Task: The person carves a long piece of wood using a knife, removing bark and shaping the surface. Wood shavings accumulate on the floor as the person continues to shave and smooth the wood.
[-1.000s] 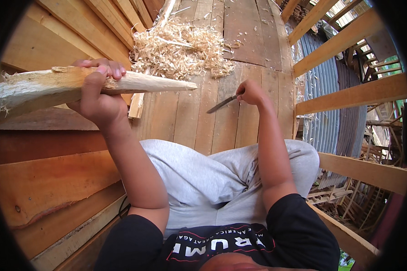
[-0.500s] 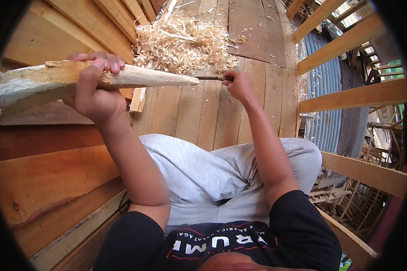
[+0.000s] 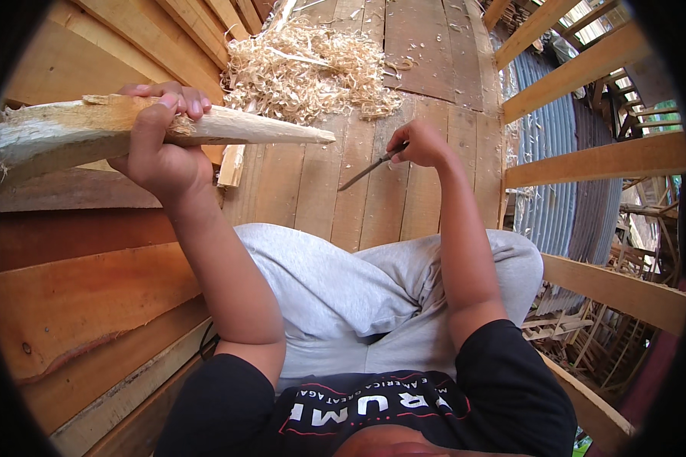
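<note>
My left hand (image 3: 160,137) is wrapped round a thick, pale piece of wood (image 3: 244,128) that tapers to a narrow tip at its right end. Its broad, rough end runs off to the left rim of the picture. To the right of that tip, my right hand (image 3: 419,145) grips a knife (image 3: 370,170) with a thin dark blade. The blade slants down to the left over the floorboards and is apart from the wood. Most of the knife's handle is hidden in my fingers.
Curly wood shavings (image 3: 305,68) lie heaped on the plank floor (image 3: 351,206) ahead. A board wall (image 3: 91,305) stands close on my left. On the right runs a wooden rail fence (image 3: 598,164) with corrugated metal sheets (image 3: 545,152) beyond it. My crossed legs (image 3: 335,282) are below my hands.
The knife has come away from the wood's tip, and its blade now points down to the left. My right hand has moved slightly right and nearer. The left hand has barely moved.
</note>
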Demonstrator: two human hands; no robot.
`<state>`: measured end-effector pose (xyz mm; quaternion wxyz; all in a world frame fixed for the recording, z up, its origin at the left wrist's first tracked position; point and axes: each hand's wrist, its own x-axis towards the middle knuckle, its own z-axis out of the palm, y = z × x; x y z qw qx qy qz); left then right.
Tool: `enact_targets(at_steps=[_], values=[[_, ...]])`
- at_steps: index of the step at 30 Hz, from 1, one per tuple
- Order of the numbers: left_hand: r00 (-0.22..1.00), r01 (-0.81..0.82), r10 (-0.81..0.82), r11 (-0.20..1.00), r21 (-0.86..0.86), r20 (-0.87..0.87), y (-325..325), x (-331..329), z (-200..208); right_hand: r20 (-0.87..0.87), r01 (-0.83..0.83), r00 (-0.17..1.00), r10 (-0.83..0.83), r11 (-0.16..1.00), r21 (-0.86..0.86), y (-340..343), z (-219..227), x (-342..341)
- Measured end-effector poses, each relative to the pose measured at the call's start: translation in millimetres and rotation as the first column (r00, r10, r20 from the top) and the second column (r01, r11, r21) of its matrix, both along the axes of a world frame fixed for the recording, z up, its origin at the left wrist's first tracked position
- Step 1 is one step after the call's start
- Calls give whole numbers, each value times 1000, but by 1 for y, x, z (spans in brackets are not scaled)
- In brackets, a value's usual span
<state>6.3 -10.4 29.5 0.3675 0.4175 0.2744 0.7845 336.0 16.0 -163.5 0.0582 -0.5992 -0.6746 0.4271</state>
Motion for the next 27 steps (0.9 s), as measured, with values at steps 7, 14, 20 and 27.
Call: enact_targets(at_steps=[7,14,20,27], values=[[1000,-20,21,1000,-17,10,1,3,0,69,362,907,-415,852,378,0,0,-5],[999,-32,32,999,-19,18,7,-3,-2,-13,65,998,-64,972,225,-3,-24,-18],[998,-32,29,998,-60,-48,4,-12,-7,50,221,967,-252,916,336,-5,-24,-29],[998,1,-4,999,-42,-62,8,-9,-9,-40,223,975,-220,947,233,1,-38,-6]])
